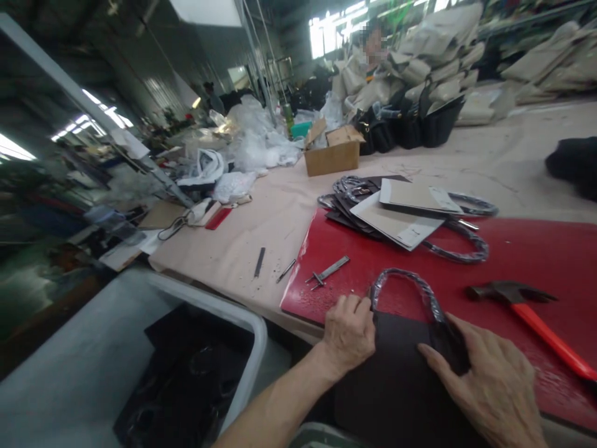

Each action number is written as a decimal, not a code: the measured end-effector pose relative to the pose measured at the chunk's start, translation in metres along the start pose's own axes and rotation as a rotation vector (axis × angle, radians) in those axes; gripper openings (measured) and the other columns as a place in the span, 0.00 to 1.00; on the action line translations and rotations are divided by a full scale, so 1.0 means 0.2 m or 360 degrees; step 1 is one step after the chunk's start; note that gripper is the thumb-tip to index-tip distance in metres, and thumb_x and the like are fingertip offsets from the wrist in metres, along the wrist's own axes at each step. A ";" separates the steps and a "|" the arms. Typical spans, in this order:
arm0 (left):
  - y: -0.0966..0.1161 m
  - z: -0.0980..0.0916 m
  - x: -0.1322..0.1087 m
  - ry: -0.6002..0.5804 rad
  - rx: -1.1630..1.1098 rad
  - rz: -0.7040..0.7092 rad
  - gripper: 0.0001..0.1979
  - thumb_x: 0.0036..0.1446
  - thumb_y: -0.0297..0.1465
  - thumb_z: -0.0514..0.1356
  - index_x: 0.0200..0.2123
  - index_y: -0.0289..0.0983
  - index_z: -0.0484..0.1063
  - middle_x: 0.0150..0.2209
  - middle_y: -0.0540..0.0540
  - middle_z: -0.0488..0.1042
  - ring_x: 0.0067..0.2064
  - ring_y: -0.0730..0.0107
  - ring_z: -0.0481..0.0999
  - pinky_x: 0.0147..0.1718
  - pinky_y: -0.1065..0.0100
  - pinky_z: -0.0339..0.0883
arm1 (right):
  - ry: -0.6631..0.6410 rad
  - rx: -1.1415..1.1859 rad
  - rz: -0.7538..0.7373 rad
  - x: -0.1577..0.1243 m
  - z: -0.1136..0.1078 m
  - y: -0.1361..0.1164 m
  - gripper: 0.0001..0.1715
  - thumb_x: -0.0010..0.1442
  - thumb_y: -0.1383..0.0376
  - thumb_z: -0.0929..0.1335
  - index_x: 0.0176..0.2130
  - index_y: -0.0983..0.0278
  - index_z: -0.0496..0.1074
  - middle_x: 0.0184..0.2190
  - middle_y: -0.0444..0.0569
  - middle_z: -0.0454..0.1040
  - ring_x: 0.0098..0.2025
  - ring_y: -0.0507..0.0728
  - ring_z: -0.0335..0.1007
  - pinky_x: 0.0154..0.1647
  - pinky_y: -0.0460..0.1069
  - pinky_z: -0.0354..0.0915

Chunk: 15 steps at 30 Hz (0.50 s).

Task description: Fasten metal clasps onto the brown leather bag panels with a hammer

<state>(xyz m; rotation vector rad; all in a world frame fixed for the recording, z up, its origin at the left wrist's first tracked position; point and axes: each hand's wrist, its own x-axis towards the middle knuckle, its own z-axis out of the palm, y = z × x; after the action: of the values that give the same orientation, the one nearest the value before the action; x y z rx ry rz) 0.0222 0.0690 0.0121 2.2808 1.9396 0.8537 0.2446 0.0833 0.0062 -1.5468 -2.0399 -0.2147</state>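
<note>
A dark brown bag panel (403, 367) lies at the front edge of the red board, its lower part reaching toward me. From its top rises a looped bag handle (405, 274) wrapped in clear plastic. My left hand (351, 330) is closed at the panel's upper left corner, by the handle's end. My right hand (494, 373) grips the upper right side, thumb on the face; its other fingers are partly hidden. Beyond them, a hammer (513, 292) with an orange grip rests to the right, and a metal tool with a crossbar (331, 269) lies to the left.
The red board (536, 249) covers the table's near right. A pile of pale and dark panels with handles (401, 218) sits on its far edge. Thin metal tools (260, 262) lie left of it. A white bin (261, 336) holds dark pieces. Behind stands a cardboard box (332, 158).
</note>
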 end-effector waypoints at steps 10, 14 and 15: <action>-0.29 -0.28 0.10 0.0347 -0.0278 -0.0257 0.09 0.65 0.27 0.53 0.38 0.39 0.73 0.37 0.45 0.77 0.41 0.66 0.76 0.43 0.64 0.70 | -0.0060 0.0080 0.0086 -0.01 0.06 0.06 0.41 0.56 0.35 0.59 0.53 0.59 0.70 0.43 0.61 0.75 0.44 0.76 0.68 0.45 0.68 0.63; -0.70 -0.47 0.18 0.0108 0.0377 -0.0942 0.12 0.66 0.33 0.53 0.44 0.38 0.75 0.46 0.41 0.77 0.48 0.61 0.77 0.47 0.63 0.69 | -0.0043 0.0097 0.0103 -0.01 0.10 0.08 0.42 0.54 0.34 0.59 0.53 0.58 0.70 0.43 0.64 0.75 0.43 0.77 0.68 0.45 0.69 0.61; -0.80 -0.51 0.19 0.0034 0.0450 -0.1066 0.13 0.65 0.34 0.54 0.46 0.36 0.74 0.49 0.37 0.76 0.50 0.57 0.76 0.48 0.62 0.68 | -0.0045 0.0082 0.0104 -0.01 0.10 0.08 0.43 0.55 0.34 0.58 0.53 0.60 0.70 0.44 0.63 0.75 0.44 0.76 0.68 0.45 0.68 0.61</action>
<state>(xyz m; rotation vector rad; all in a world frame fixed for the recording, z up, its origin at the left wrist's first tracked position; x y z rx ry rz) -0.1620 0.1078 0.0557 1.5116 2.7106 0.5453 0.2531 0.0956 -0.0142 -1.5907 -1.9971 -0.1151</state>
